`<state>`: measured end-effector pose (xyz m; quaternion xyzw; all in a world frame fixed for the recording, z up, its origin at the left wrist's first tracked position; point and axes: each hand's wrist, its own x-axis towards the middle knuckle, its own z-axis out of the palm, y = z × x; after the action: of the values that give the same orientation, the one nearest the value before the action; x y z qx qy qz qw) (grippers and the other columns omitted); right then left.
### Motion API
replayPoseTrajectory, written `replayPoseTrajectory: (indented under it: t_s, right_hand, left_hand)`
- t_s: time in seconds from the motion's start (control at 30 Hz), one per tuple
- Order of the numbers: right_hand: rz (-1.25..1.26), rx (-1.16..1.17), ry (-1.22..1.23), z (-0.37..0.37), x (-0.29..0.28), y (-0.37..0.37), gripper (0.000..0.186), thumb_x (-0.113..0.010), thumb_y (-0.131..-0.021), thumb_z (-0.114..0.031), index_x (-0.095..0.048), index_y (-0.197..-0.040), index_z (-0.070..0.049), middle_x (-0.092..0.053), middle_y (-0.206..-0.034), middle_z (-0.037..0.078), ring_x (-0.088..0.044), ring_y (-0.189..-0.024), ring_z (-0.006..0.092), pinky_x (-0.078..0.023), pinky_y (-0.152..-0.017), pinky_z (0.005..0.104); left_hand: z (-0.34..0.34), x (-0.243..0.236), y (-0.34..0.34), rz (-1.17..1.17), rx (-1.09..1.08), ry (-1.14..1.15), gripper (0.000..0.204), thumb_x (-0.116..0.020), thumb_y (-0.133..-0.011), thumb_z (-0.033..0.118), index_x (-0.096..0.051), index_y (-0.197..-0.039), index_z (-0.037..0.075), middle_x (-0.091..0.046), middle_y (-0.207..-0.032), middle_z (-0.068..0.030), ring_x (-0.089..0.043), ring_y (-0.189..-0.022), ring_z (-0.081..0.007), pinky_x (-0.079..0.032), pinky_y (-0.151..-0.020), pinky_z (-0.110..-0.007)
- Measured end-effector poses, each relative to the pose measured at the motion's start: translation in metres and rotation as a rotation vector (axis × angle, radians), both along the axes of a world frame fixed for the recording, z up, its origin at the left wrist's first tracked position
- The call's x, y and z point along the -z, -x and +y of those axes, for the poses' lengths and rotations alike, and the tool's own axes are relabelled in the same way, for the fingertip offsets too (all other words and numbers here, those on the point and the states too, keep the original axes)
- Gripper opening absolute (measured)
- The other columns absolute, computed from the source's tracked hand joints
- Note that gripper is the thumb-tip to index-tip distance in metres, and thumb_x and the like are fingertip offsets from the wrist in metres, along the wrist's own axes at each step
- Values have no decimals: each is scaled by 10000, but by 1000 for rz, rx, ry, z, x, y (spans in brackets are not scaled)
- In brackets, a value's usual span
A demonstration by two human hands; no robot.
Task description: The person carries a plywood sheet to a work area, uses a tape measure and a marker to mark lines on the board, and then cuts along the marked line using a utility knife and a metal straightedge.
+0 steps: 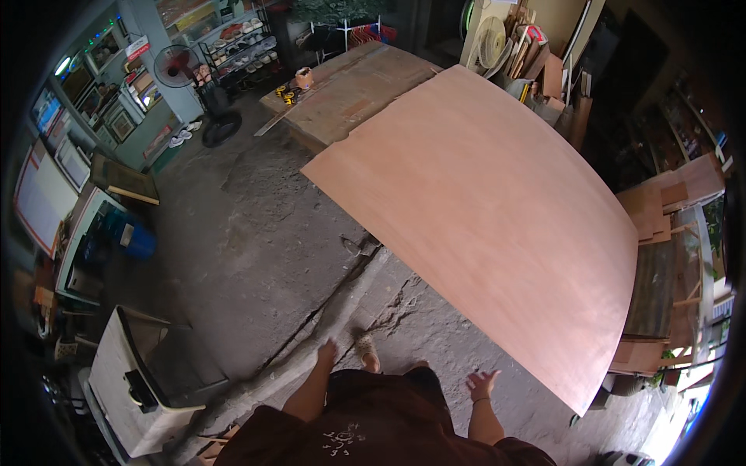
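- Plywood sheet [489, 217], large, thin and reddish-tan, spreads across the middle and right of the scene. Its far left part lies over a wooden table [365, 81]; its nearest corner points toward the near right.
- Right hand [483, 384] of the person is held out, palm partly upward, fingers spread wide and holding nothing. It is near the sheet's near edge, with a gap showing between them. A dark band [482, 400] circles the wrist.
- Left hand [327, 354] hangs low on the left of the body, above the floor, well apart from the sheet. It is too small and blurred to tell how far open it is or whether it grips anything.
- On the far table, left of the sheet, sit yellow-and-black tools [289, 96] beside a short orange-tan roll [304, 76].
- Below, the rough grey floor [256, 210] is cracked; one sandalled foot [367, 351] shows just ahead of the person's dark shirt [365, 419].
- Far left stands a black fan [176, 66] beside a shoe rack [237, 50]; a blue container [137, 241] sits nearer on the left.
- Far right, a pale fan [491, 43] stands beside upright wood offcuts [550, 78].
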<state>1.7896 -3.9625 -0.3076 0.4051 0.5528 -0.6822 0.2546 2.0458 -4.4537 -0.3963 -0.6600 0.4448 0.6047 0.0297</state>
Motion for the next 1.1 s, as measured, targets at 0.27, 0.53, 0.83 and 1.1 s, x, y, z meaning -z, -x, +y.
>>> replayPoseTrajectory:
  t_s: [0.27, 0.53, 0.83, 1.1]
  right_hand:
    - [465, 444, 91, -71, -8, 107, 735, -514, -964, -631, -459, -1408, -48, -586, -1321, 149, -586, -1185, 316, -474, -987, 502]
    - [326, 499, -115, -71, -21, 101, 426, -516, -1025, -494, -617, -1175, -108, -640, -1087, 54, -605, -974, 212, -504, -826, 372]
    - [256, 231, -112, -117, -45, 72, 647, -519, -998, -583, -583, -1284, -6, -619, -1267, 121, -565, -1181, 234, -475, -950, 376]
    - [199, 143, -165, -208, -29, 156, 548, -559, -1002, -535, -643, -1093, -2, -633, -915, 51, -551, -750, 156, -428, -629, 273]
  left_hand:
    - [-145, -116, 326, 735, -154, -112, 564, -619, -977, 499, -543, -1312, 52, -652, -1065, -105, -646, -1023, -239, -524, -868, -354]
    - [-153, -145, 344, 776, -147, 149, 186, -604, -1017, 222, -589, -938, 54, -566, -801, -16, -552, -702, -118, -486, -650, -277]
    - [-198, -166, 302, 539, -249, 140, 220, -656, -990, 223, -616, -919, 18, -645, -847, -44, -587, -711, -118, -497, -654, -278]
    - [-298, -123, 376, 554, -263, 201, 230, -634, -1000, 227, -628, -930, 7, -676, -828, -82, -649, -740, -167, -544, -708, -343]
